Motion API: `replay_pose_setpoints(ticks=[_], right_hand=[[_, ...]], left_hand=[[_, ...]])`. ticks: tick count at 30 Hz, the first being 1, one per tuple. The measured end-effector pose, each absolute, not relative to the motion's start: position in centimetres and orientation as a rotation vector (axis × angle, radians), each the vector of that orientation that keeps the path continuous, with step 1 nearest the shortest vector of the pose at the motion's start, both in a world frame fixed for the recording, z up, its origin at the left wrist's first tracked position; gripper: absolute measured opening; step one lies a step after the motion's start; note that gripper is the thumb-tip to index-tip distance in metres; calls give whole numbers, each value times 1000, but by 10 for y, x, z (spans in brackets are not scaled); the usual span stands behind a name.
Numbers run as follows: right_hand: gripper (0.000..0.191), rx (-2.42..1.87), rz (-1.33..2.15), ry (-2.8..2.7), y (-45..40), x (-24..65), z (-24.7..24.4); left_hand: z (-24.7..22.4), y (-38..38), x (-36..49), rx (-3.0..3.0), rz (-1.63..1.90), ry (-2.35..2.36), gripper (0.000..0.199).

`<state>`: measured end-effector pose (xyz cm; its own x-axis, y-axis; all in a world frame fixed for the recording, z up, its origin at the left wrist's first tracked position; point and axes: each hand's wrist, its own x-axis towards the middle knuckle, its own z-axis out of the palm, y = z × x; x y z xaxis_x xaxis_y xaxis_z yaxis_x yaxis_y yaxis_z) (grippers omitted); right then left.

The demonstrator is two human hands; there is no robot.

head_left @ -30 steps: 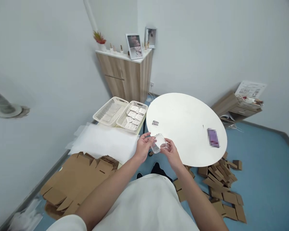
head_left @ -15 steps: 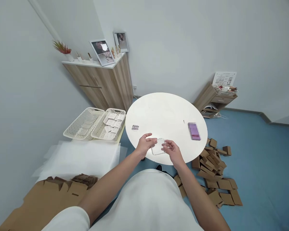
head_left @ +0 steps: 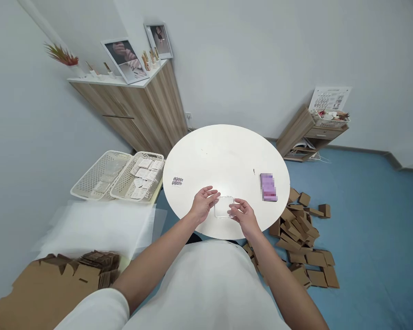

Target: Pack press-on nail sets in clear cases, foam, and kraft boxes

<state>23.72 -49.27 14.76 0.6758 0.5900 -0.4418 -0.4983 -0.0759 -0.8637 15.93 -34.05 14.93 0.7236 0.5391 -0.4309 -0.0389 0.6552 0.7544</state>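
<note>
A flat, clear plastic case (head_left: pixel 223 207) with rounded corners is at the near edge of the white round table (head_left: pixel 223 156). My right hand (head_left: pixel 243 215) has thumb and fingers closed on its right side. My left hand (head_left: pixel 203 204) is beside the upper left corner, its fingers stretched out and somewhat apart; whether a fingertip touches the case I cannot tell. To the left on the table lies a small card of purple-grey oval pieces (head_left: pixel 177 181). A purple, pixel-blurred rectangular item (head_left: pixel 268 187) lies to the right, with a tiny dark object (head_left: pixel 253 171) close by.
Two white baskets (head_left: pixel 115 176) stand left of the table, one with white packets. Below them are translucent sheets (head_left: pixel 99 224) and folded cardboard (head_left: pixel 44 288). Small brown boxes (head_left: pixel 296 229) are piled on the floor at right. A wooden cabinet (head_left: pixel 134 110) stands behind.
My left fingers have loosened from the case's upper left corner and spread out. The right hand keeps its hold. The whole view has shifted slightly.
</note>
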Motion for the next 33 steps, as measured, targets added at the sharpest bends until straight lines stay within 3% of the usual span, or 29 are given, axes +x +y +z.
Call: replay_pose_setpoints(ticks=[6,10,14,19,24,29,33], right_hand=[[44,-1355,821,6,-496,249,138],[42,-1395,706,14,-492,252,137],[38,-1475,646,-173,-480,246,145],[40,-1558,662,-472,-470,237,161],[33,-1773,452,-438,-474,242,162],[54,-1602,572,-193,-483,254,156],[53,-1496,696,-150,-486,258,157]], left_hand=[[142,-345,158,1214,498,907,32],[149,-364,157,1485,334,717,29],[161,-378,164,1322,218,612,38],[163,-365,165,1095,186,556,34],[155,-348,161,953,172,678,37],[153,-346,165,862,133,642,38],[151,-344,167,955,94,582,42]])
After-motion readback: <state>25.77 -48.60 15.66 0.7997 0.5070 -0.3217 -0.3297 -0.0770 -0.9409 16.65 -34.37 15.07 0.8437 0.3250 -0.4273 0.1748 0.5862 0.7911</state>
